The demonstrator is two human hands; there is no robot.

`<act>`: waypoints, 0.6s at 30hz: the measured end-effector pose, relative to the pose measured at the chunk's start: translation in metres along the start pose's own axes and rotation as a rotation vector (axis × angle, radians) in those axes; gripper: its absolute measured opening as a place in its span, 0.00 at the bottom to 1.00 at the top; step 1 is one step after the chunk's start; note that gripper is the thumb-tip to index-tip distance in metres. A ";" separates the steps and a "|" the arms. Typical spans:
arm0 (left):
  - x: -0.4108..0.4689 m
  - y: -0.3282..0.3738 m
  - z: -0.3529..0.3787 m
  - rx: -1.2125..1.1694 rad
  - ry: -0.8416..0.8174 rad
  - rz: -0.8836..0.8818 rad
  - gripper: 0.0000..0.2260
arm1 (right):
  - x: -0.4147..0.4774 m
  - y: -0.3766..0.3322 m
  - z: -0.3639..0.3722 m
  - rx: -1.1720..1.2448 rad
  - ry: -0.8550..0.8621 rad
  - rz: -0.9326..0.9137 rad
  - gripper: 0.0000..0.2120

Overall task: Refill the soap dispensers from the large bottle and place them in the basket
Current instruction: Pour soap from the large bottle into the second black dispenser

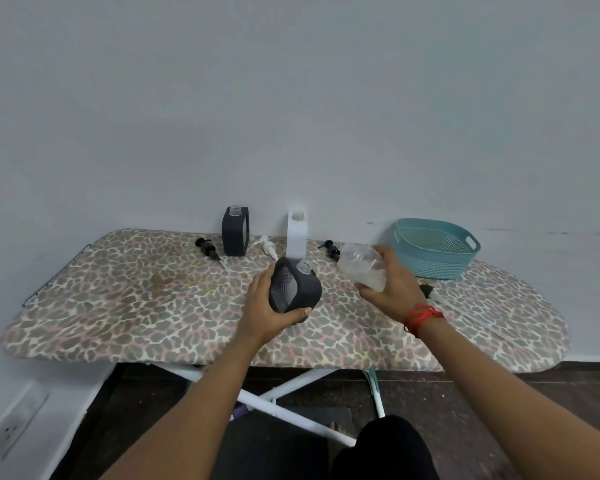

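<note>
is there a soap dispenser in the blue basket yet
No, the teal basket holds nothing; one dark dispenser is in the left hand, two stand by the wall.

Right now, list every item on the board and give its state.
Left hand: gripping the tilted dark dispenser, pump off, neck open.
Right hand: holding the clear large bottle, tipped toward that neck.
Back dark dispenser: upright, pump off.
White dispenser: upright, pump off.
Three pumps: lying loose.
Basket: empty.
</note>
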State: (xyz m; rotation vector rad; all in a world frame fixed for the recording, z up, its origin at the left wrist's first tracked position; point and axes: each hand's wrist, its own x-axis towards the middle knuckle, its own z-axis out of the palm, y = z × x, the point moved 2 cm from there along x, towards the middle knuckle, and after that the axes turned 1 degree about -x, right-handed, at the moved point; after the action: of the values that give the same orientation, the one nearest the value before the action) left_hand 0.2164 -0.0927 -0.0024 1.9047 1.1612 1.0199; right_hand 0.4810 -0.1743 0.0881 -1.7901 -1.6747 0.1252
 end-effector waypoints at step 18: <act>-0.002 0.005 -0.003 -0.053 0.029 0.009 0.55 | 0.045 -0.029 0.011 -0.429 -0.281 -0.295 0.37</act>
State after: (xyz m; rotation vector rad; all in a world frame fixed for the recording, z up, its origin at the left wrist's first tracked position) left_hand 0.2147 -0.0958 0.0028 1.8618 1.1315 1.0755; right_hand 0.4585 -0.1301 0.1111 -1.8618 -2.2863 -0.1306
